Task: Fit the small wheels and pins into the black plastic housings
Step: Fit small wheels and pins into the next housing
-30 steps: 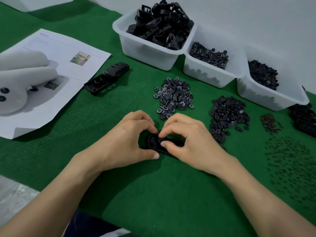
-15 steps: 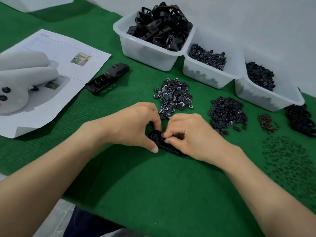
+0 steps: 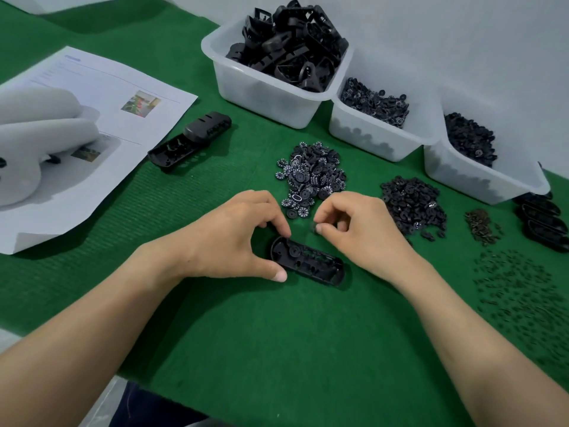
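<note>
1. Housing [image 3: 308, 265] lies open side up on the green mat [image 3: 277, 334], dead centre.
2. Left hand [image 3: 234, 238] grips its left end: thumb on the near edge, forefinger on the far one.
3. Right hand [image 3: 360, 229] sits just behind the right end, clear of it, fingers curled, thumb to forefinger. Pinching a part? Can't tell.
4. Wheel pile [image 3: 311, 177] is just beyond the hands, and pins [image 3: 517, 288] are scattered far right.
5. Tubs [image 3: 261, 97] line the back.

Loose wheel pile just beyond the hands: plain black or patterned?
The wheel pile is black with white markings round the rims; clearest in the head view.
</note>
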A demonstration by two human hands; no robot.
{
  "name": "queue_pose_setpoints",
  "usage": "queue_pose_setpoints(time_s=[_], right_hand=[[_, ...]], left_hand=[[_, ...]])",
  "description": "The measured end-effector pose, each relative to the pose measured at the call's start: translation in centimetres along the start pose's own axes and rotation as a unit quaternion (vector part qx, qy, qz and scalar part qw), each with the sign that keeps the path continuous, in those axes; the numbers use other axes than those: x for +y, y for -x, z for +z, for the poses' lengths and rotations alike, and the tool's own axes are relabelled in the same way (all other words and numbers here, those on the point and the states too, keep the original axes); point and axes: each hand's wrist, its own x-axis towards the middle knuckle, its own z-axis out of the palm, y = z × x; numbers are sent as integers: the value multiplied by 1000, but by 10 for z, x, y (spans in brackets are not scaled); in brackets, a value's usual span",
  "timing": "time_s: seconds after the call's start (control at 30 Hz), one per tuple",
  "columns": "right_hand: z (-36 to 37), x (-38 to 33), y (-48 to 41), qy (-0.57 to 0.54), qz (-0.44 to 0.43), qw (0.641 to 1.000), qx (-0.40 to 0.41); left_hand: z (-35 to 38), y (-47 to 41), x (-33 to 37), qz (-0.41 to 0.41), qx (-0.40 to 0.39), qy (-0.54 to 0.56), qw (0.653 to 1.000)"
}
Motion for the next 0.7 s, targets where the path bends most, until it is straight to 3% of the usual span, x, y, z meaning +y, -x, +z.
queue_pose_setpoints(time_s=[0.47,0.7], right_hand=[[-6,-6,3,-21,-32,995,-91],[-3,-2,6,-38,-39,998,-38]], left_hand=[[0,1,0,-6,-5,10,1000],[0,1,0,-8,-1,3,1000]])
